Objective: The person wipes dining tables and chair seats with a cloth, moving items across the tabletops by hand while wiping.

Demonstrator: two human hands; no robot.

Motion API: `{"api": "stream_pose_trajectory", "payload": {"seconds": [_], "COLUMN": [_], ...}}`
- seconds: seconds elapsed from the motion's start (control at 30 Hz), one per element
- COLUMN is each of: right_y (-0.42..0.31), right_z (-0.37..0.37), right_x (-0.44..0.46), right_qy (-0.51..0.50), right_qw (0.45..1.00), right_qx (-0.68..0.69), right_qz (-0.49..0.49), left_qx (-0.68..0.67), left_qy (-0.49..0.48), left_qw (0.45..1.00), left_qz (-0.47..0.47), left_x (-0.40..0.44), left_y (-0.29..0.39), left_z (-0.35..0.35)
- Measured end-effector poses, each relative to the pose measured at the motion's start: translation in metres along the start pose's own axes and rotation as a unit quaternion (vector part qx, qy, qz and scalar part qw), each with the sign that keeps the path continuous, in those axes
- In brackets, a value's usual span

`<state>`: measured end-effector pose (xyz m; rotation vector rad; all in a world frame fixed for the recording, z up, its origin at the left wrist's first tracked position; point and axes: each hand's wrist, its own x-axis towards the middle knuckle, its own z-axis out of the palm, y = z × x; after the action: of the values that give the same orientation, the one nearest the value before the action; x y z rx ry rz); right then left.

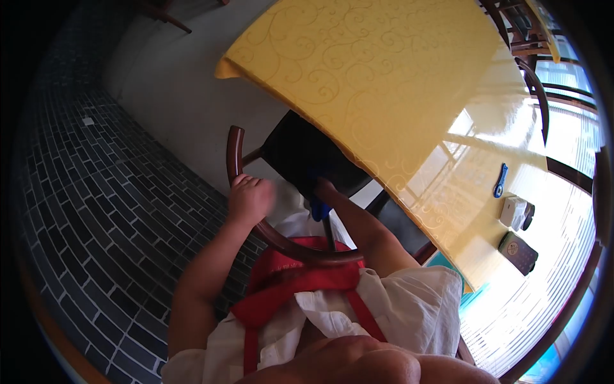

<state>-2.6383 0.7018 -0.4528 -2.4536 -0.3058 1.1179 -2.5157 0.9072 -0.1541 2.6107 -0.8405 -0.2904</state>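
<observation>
My left hand (251,200) is closed around the curved brown wooden rail (281,240) of a chair, near its left end. The chair has a black seat (297,153), partly tucked under the edge of a table. My right hand (325,192) reaches through below the rail to the near side of the seat. It is in shadow, and its fingers are closed on a bunched blue cloth (320,210), part of which hangs below the hand.
A table with a shiny yellow patterned cover (358,70) fills the upper right. On it lie a blue strap-like item (501,180), a small white box (511,211) and a dark phone-like object (517,252). Left is a dark brick-patterned surface (96,211). More chairs (537,96) stand beyond.
</observation>
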Motion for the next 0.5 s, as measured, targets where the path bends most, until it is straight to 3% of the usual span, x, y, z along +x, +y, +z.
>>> {"api": "stream_pose_trajectory", "payload": {"seconds": [0.03,0.07,0.13,0.2,0.27,0.33,0.4,0.47,0.5], "right_y": [-0.033,-0.058,-0.092,-0.09,-0.082,-0.061,-0.041,-0.055,-0.046], "right_z": [-0.02,-0.061,-0.148,-0.195,-0.244,-0.262,-0.282,-0.316,-0.31], "right_x": [-0.013,-0.04,-0.093,-0.132,-0.186,-0.223,-0.253,-0.249,-0.234], "right_qy": [0.123,0.167,0.088,0.05,-0.015,0.065,0.19,0.436,0.546], "right_qw": [0.958,0.933,0.882,0.881,0.727,0.632,0.604,0.578,0.659], "right_qx": [0.254,0.318,0.462,0.466,0.676,0.759,0.766,0.69,0.493], "right_qz": [0.056,0.033,-0.023,-0.056,-0.122,-0.139,-0.113,-0.002,0.156], "left_qx": [0.004,0.005,0.007,-0.001,-0.024,-0.032,-0.08,-0.15,-0.201], "left_qy": [-0.001,-0.003,-0.007,0.001,0.01,-0.032,-0.048,-0.071,-0.085], "left_qw": [1.0,1.0,1.0,1.0,0.998,0.997,0.991,0.977,0.96], "left_qz": [0.005,0.009,0.008,0.021,0.054,0.067,0.095,0.132,0.173], "left_x": [0.0,0.0,0.0,0.0,-0.001,0.0,0.0,0.002,0.001], "left_y": [0.0,0.0,0.002,0.001,-0.003,-0.002,-0.005,-0.011,-0.019], "left_z": [-0.001,-0.001,-0.002,-0.002,-0.001,-0.006,-0.009,-0.013,-0.015]}}
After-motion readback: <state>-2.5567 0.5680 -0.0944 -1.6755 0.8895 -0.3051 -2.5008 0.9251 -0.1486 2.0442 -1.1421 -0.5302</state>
